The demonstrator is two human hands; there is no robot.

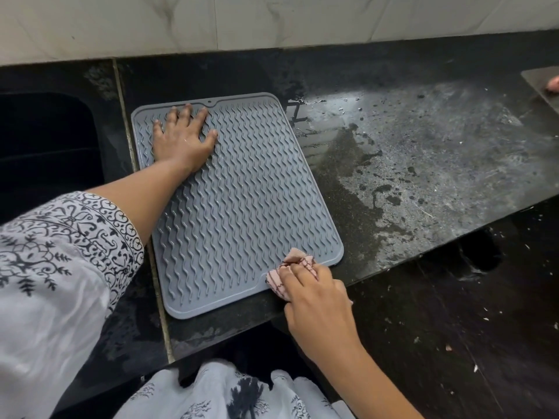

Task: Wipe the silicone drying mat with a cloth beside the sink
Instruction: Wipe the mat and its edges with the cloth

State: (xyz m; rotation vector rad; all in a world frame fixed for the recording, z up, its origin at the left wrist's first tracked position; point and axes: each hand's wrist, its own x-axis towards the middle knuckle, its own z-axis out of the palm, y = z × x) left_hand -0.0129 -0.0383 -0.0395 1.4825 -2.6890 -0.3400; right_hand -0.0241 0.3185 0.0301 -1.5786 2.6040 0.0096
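Observation:
A grey silicone drying mat with wavy ridges lies flat on the black counter, just right of the sink. My left hand presses flat on the mat's far left corner, fingers spread. My right hand grips a bunched pink patterned cloth at the mat's near right corner, close to the counter's front edge. Most of the cloth is hidden under my fingers.
A dark sink basin sits left of the mat. The black counter to the right is wet and smeared. A pale tiled wall runs behind. A metal object shows at the far right edge. Dark floor lies below the counter edge.

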